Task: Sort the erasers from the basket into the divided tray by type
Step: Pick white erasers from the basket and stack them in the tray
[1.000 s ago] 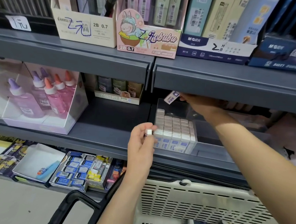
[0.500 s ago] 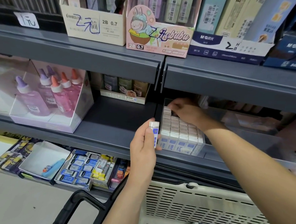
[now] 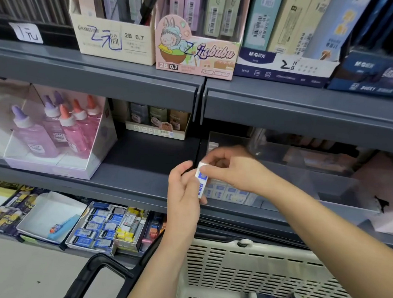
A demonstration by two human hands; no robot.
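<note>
W/ left hand [image 3: 182, 195] grip round the blue-white eraser [image 3: 201, 180] and right hand [image 3: 234, 170] pinching its top, just near-side of the divided tray [image 3: 308, 176], person shd release left, then slot it beside matching erasers [image 3: 228, 192].

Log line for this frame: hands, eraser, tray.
left hand holds white eraser with blue sleeve | right hand pinches its top end | clear divided tray behind hands | cream slotted basket below

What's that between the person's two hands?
A white-and-blue eraser, held by the left hand and pinched at its top by the right hand, seen in the head view.
</note>
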